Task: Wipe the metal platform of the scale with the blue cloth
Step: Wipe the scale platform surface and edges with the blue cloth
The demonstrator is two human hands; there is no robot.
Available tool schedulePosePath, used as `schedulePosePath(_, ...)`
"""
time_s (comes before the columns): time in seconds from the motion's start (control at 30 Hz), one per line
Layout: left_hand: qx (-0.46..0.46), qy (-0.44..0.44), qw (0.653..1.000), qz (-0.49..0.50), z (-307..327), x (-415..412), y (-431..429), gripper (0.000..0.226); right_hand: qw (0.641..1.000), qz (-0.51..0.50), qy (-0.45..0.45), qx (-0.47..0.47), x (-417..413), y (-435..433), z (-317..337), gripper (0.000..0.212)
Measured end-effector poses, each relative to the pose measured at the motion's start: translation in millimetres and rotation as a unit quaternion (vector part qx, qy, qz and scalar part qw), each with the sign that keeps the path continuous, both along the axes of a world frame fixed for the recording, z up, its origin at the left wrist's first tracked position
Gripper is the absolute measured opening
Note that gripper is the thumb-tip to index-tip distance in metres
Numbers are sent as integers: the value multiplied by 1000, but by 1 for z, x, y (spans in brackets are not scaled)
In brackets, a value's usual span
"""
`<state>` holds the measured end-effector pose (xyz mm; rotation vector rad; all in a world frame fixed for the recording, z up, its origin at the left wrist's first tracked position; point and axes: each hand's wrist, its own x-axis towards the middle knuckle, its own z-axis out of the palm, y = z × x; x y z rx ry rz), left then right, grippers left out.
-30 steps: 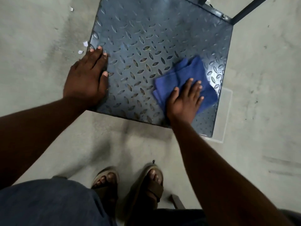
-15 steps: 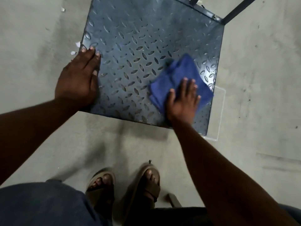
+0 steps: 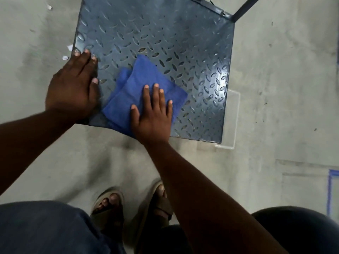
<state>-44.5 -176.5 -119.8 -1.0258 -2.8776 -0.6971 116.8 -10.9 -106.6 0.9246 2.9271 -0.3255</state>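
Presently the right hand (image 3: pixel 153 116) presses flat-fingered on the blue cloth (image 3: pixel 146 88) at the metal platform (image 3: pixel 165 33)'s near edge while the left hand (image 3: pixel 73 88) braces flat on the near-left corner; even overlapping strokes toward the unwiped far side would likely serve best.

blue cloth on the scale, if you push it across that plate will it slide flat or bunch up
The blue cloth looks soft and floppy: it lies folded in loose layers, so it would probably bunch unless pressed flat, as the right hand does. The raised tread on the metal platform likely drags at it. It is probably light and would droop if lifted.
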Motion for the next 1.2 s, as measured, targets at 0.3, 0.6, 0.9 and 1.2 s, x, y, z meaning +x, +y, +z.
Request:
schedulePosePath(0.3,-63,17,992,-107,2,-1,6,87,928,-373,7,17,43,110,-7,77)
schedulePosePath(0.6,-59,3,988,-143,-9,-6,7,96,979,-202,-4,34,53,45,-9,73)
schedulePosePath(0.9,-78,-16,988,-135,-9,-8,8,99,897,-442,-1,-15,31,195,-6,75)
schedulePosePath(1.2,-77,13,989,-127,-3,-5,9,96,926,-374,34,-39,-50,279,0,61)
